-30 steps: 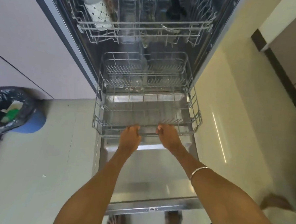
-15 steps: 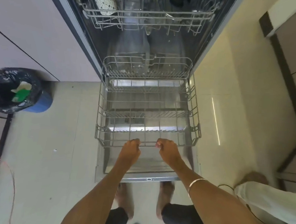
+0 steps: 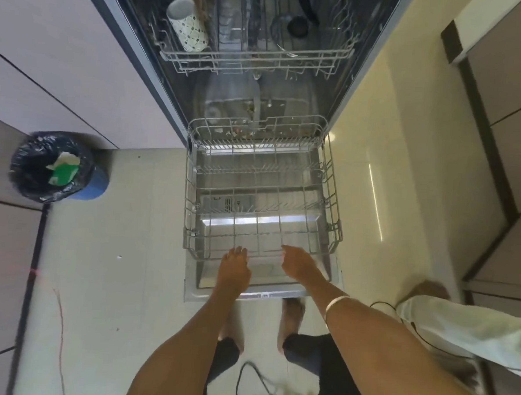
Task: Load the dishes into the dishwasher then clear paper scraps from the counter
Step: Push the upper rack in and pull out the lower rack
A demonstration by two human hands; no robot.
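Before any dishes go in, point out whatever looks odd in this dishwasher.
Food scraps lie scattered on the dishwasher's tub floor, with more bits behind the back edge of the pulled-out lower rack, so the inside looks dirty. The rack itself sits straight and holds nothing.

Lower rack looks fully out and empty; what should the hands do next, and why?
Probably turn away to fetch dishes: the grey wire lower rack sits out over the open steel dishwasher door holding nothing, and left hand and right hand are open at its front rim.
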